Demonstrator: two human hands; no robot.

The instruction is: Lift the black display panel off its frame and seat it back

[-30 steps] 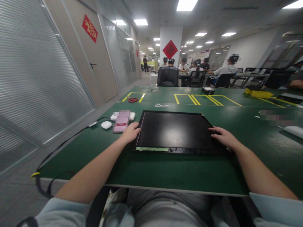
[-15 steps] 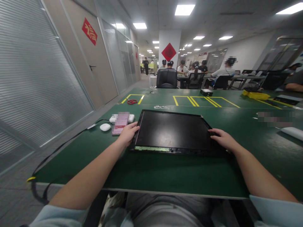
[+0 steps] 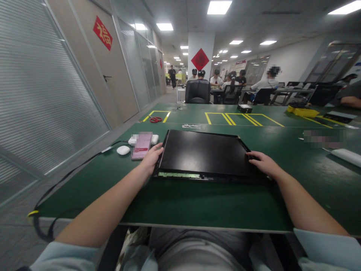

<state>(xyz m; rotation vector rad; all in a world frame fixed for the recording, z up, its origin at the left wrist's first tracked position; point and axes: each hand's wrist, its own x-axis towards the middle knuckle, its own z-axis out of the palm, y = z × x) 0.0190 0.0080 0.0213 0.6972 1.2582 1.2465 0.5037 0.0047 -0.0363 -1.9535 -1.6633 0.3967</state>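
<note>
A black flat screen panel [image 3: 203, 152] lies face up in a thin black frame over the green table, with a green circuit strip [image 3: 179, 175] along its near edge. My left hand [image 3: 152, 158] grips the panel's left side, thumb on top and the other fingers hidden beneath. At the right side, my right hand [image 3: 262, 163] holds the frame in the same way, its fingers bent over the edge. Whether the panel rests fully on the table or is slightly raised, I cannot tell.
Left of the panel lie a pink phone [image 3: 141, 145] and a white rounded case [image 3: 123, 150]. Red-handled scissors [image 3: 155, 119], a small black box [image 3: 244, 108] and a yellow tray [image 3: 303, 111] are farther back on the green table [image 3: 214, 210]. Several people sit behind.
Both hands keep their hold on the screen panel. The whole view has shifted slightly; the panel itself shows little or no movement on the table.
</note>
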